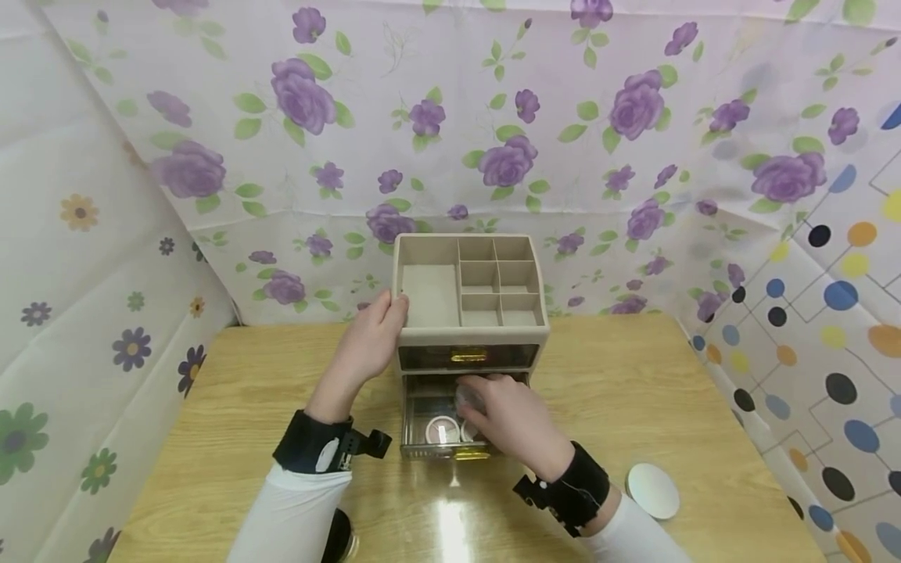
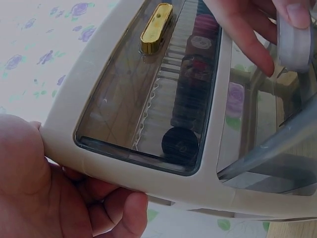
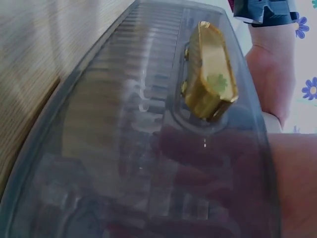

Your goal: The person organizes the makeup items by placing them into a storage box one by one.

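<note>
A cream desktop organizer [image 1: 473, 335] stands on the table, with open compartments on top and two tinted drawers. My left hand [image 1: 373, 332] grips its left side, thumb at the top rim and fingers curled against the side in the left wrist view. The lower drawer [image 1: 415, 422] is pulled out. Inside it my right hand [image 1: 510, 414] pinches a small round clear container [image 2: 294, 44] between thumb and fingers. A round pinkish-white container [image 1: 442, 430] lies in the drawer, and another beside it is partly hidden by my right hand.
The upper drawer [image 2: 133, 99], with a gold handle [image 2: 157, 29], is closed and holds several small dark items. A round white disc [image 1: 653, 491] lies on the table at right. A black round object [image 1: 338, 536] is partly behind my left sleeve. Flowered cloth [image 1: 422, 156] hangs behind.
</note>
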{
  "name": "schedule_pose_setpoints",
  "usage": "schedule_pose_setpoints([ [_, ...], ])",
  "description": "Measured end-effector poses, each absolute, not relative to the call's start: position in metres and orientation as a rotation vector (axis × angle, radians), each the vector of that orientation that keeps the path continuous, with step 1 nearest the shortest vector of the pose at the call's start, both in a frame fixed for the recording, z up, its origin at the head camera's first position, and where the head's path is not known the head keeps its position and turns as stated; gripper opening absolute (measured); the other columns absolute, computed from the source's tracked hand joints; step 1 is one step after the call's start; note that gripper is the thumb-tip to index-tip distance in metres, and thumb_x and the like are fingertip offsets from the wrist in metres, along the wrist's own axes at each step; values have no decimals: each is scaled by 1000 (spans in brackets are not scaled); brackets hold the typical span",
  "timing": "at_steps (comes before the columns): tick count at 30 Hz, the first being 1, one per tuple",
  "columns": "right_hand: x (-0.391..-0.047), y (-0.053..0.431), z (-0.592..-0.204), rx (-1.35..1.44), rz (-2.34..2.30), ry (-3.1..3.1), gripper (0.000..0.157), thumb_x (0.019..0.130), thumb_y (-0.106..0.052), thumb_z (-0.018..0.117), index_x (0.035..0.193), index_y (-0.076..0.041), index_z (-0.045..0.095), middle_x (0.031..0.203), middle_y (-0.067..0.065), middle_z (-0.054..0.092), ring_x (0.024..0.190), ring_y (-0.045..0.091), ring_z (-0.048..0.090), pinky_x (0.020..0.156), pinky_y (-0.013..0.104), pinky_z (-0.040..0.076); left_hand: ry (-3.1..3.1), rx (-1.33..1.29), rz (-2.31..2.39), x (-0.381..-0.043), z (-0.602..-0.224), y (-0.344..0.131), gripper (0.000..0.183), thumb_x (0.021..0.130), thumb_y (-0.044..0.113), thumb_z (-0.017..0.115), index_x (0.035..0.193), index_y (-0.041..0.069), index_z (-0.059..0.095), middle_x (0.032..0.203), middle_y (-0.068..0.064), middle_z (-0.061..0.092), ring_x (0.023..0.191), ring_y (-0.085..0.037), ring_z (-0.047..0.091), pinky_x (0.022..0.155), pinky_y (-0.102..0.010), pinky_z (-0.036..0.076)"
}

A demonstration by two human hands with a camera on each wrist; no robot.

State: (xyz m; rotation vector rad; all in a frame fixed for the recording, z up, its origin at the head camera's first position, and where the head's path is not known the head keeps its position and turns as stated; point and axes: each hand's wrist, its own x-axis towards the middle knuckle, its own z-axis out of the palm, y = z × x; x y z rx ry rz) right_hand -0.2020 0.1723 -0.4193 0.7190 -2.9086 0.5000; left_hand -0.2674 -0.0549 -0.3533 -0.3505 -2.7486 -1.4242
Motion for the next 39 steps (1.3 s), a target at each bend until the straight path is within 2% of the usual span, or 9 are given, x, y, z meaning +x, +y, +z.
schedule_pose_setpoints([
  [4,-204,170,-420,705,475,-2895,35,90,-32,74,121,-18,69,87,-3,73,60,6,61,52,28,52,-2750,-352,-1425,-267,-353,-55,40,109,44,26,100,11,48,81,-13,48,79,-30,53,66,-44,44],
  [9,-205,168,-422,668,423,-2867,35,85,-33,78,118,-24,70,77,-7,68,55,6,56,44,27,46,-2748,-354,-1430,-266,-352,-56,41,108,44,26,109,11,50,97,-15,56,90,-32,55,75,-51,48],
  [11,-205,167,-422,657,412,-2869,37,84,-34,79,118,-25,70,75,-8,67,54,6,54,42,27,44,-2747,-348,-1438,-266,-352,-56,42,108,44,26,109,11,51,97,-16,56,90,-31,55,75,-51,48],
  [16,-202,167,-421,637,421,-2898,41,84,-36,78,122,-23,69,78,-7,70,55,7,57,42,26,44,-2743,-354,-1448,-266,-353,-56,42,109,44,26,97,11,49,75,-13,45,63,-29,45,54,-39,41],
  [21,-198,170,-422,623,501,-2878,42,87,-37,76,125,-19,67,88,-2,74,52,4,56,44,25,47,-2735,-367,-1450,-266,-353,-56,41,109,44,25,94,12,47,71,-10,42,56,-26,38,49,-35,35],
  [29,-173,182,-409,534,790,-2706,37,89,-34,75,122,-19,69,111,-1,72,78,7,64,70,32,56,-2737,-351,-1428,-267,-351,-55,41,109,44,26,93,13,46,72,-11,43,58,-27,39,51,-37,36],
  [34,-147,194,-402,362,1318,-2526,15,93,-27,72,107,-23,74,97,-9,72,76,8,63,63,30,56,-2741,-346,-1435,-265,-352,-55,41,109,43,26,93,12,47,73,-10,44,59,-26,41,51,-36,38],
  [36,-135,196,-402,294,1609,-2414,8,95,-23,69,100,-18,74,86,-5,71,75,14,64,60,29,56,-2733,-337,-1439,-265,-352,-55,40,109,43,27,92,12,47,72,-10,44,59,-26,41,51,-36,38],
  [39,-118,194,-407,171,1946,-2280,17,97,-19,65,93,-3,70,76,5,66,67,19,60,56,24,51,-2727,-332,-1448,-264,-352,-56,40,109,42,27,92,12,47,72,-10,43,57,-26,39,50,-35,36],
])
